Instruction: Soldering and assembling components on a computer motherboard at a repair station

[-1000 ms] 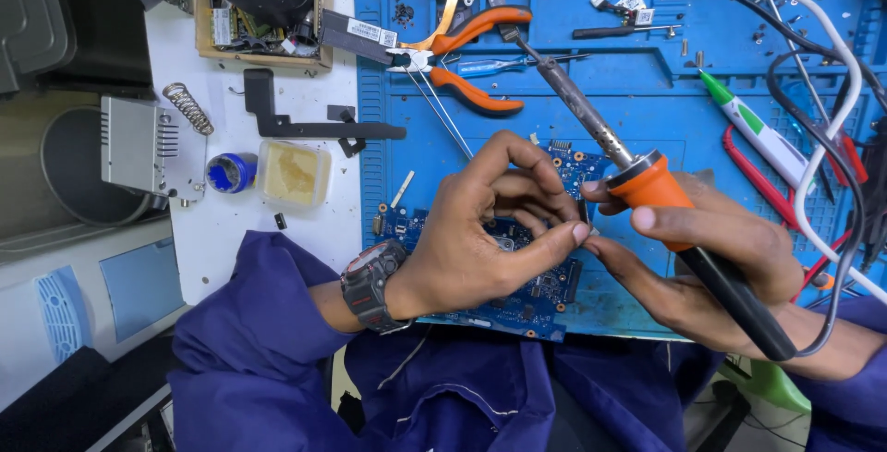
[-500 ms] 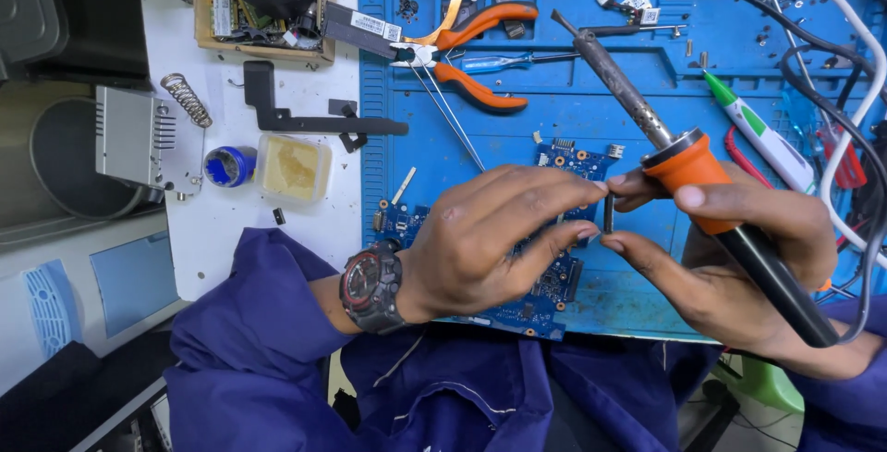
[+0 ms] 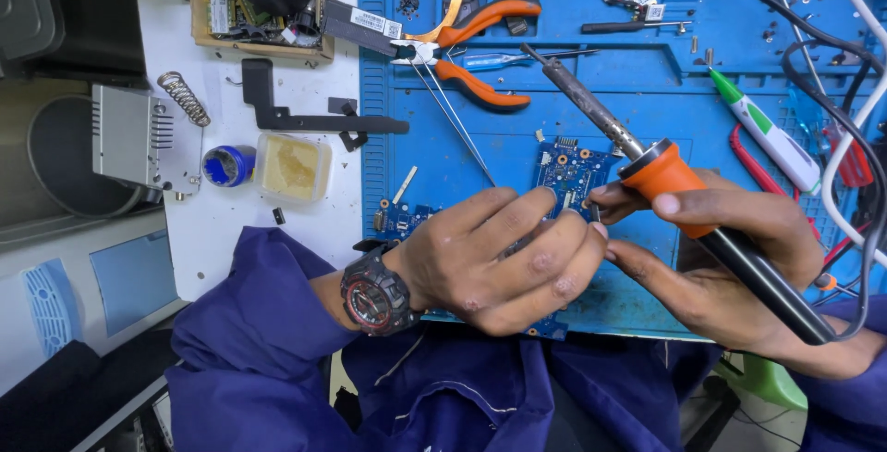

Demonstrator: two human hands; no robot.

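A blue circuit board (image 3: pixel 568 170) lies on a blue work mat (image 3: pixel 647 82). My left hand (image 3: pixel 499 258), with a black and red watch (image 3: pixel 374 290) on its wrist, rests curled over the board and covers most of it. My right hand (image 3: pixel 730 258) grips a soldering iron (image 3: pixel 661 175) with an orange collar and black handle. The iron's metal tip points up and left, away from the board. The fingertips of both hands meet around a tiny dark part (image 3: pixel 596 213) at the board's right edge; which hand holds it is unclear.
Orange-handled pliers (image 3: pixel 480 36) and thin tweezers lie at the back of the mat. A white and green pen (image 3: pixel 767 128) and black cables (image 3: pixel 832 45) lie to the right. To the left are a yellowish flux tub (image 3: pixel 291 165), a black bracket (image 3: pixel 277 110) and a spring (image 3: pixel 185 96).
My left hand has flattened and lowered over the board. The soldering iron shifted slightly right, and the fingertips now meet at the board's right edge.
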